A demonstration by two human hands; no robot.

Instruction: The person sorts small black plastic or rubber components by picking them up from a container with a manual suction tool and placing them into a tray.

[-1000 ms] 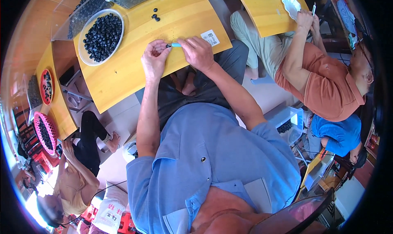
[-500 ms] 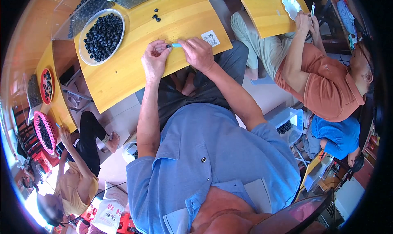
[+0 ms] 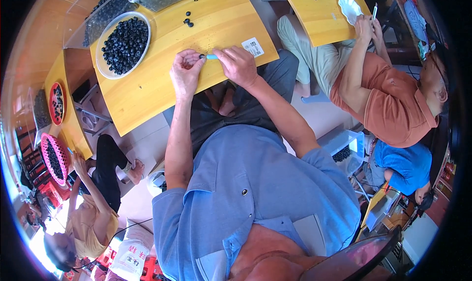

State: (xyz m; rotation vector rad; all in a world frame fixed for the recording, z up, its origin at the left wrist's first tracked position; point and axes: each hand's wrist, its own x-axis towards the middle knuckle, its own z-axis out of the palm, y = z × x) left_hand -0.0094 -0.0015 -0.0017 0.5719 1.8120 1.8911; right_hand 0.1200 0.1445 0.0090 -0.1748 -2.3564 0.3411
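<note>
At the near edge of the yellow wooden table [image 3: 162, 94], my left hand [image 3: 185, 74] pinches a small dark blueberry [image 3: 202, 56] between thumb and forefinger. Its other fingers are curled. Just to the right, my right hand [image 3: 239, 67] is closed round a small tool with a teal handle [image 3: 211, 56]. The tool points at the blueberry; its tip is too small to make out, so I cannot tell whether it touches. Left of my hands stands a clear round bowl [image 3: 105, 71] with a heap of blueberries [image 3: 125, 45]. A few loose blueberries [image 3: 189, 22] lie farther back.
Clear plastic bins [image 3: 167, 1] of blueberries stand at the far edge. A white printed label [image 3: 252, 46] lies near the right corner. People work at neighbouring tables, with a white scalloped dish [image 3: 349, 8] at right and a pink basket [image 3: 64, 155] at left.
My hands stay almost in place, with only a tiny shift at the teal tool. At the far right, the head of a person in blue has moved slightly.
</note>
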